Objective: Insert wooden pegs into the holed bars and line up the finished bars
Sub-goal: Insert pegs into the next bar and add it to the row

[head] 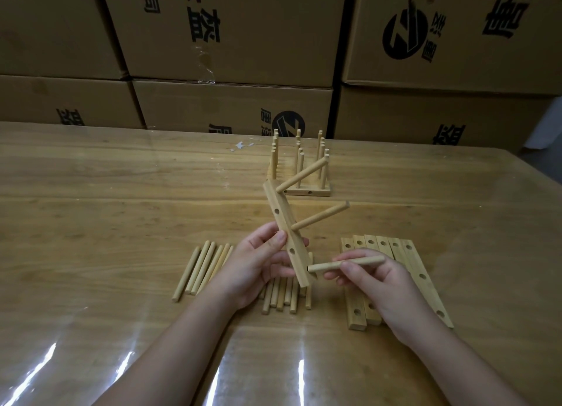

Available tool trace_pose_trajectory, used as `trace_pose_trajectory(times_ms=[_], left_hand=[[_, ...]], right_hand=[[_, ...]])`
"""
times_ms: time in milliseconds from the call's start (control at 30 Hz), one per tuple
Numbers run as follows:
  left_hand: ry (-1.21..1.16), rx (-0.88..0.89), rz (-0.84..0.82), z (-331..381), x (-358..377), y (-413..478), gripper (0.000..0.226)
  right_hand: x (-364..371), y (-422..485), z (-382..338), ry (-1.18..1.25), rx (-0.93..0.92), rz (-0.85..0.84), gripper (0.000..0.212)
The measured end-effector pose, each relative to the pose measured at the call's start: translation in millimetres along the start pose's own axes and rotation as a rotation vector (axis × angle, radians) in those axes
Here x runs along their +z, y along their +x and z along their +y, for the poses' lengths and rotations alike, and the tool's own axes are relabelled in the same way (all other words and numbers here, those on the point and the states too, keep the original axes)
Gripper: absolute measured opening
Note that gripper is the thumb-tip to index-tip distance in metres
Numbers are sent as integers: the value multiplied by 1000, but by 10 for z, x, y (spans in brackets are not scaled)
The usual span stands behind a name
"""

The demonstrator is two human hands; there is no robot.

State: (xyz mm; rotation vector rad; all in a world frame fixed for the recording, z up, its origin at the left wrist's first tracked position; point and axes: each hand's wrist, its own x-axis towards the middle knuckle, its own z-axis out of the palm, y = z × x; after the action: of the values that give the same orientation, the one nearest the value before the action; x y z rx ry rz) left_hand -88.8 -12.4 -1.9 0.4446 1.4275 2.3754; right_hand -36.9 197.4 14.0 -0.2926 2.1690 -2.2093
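Nearly there: third peg lined up at the held bar's last hole.
Left hand (258, 266) grips the holed bar (282, 223) below mid-length, tilted up off the bench (121, 208), two pegs (319, 215) in. Right hand (377, 287) pinches the third peg (328, 266) mid-shaft, tip at the bar's near end. Wood looks light, stiff and smooth: pinch nearer the tip, brace behind the hole. Loose pegs (199, 269) near-left, bare bars (395, 247) right, finished bars (307, 191) far.

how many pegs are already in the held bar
2 pegs sit in the held bar: one near its top end, one at mid-length. A third peg is pinched in the right hand, not yet inserted.
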Motion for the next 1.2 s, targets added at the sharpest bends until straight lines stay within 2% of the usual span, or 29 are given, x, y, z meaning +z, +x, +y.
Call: trace_pose_trajectory(times_ms=[400,600,733,833,1200], left_hand=[[66,-14,39,1,6,-3,28],[82,-23,39,5,5,1,28],[84,-17,50,-3,9,-2,34],[104,-14,50,-7,9,-10,29],[117,-21,46,5,3,-6,32]], right_hand=[[26,-31,-29,-151,-77,-1,19],[30,-45,-8,-291,-133,20,9],[38,-54,-16,-295,-142,26,16],[41,-55,3,-293,-143,19,9],[51,-55,22,-326,-143,54,10]])
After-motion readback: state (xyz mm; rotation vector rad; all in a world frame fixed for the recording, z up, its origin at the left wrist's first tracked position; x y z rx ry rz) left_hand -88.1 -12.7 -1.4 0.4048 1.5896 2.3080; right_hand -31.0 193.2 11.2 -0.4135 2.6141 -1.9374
